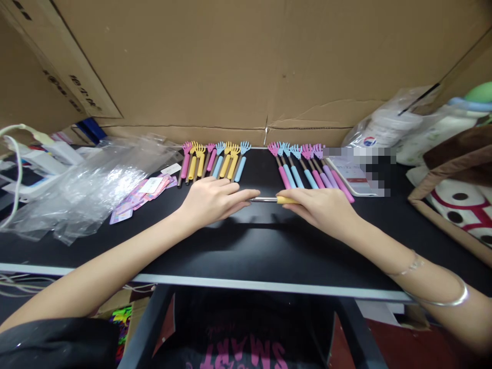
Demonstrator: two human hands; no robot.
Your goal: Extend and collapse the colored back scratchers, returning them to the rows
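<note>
Between my two hands is a back scratcher held sideways above the black table, with a thin metal rod (pixel 264 200) and a yellow handle (pixel 283 200) showing. My left hand (pixel 213 200) is closed on the rod's left end; its fingers hide whatever lies past that end. The yellow handle sits in the pinched fingers of my right hand (pixel 325 207). Just behind my left hand lies a row of pink, yellow and blue back scratchers (pixel 213 161), claw ends away from me. A second row of pink, blue and purple back scratchers (pixel 302 166) lies behind my right hand.
Clear plastic bags (pixel 88 179) and colourful printed cards (pixel 148 192) cover the left side. At right are a partly blurred phone (pixel 351 177), a bagged cup (pixel 392 125) and a brown-trimmed bag (pixel 449 189). A cardboard wall (pixel 230 66) stands behind the black table (pixel 246 256).
</note>
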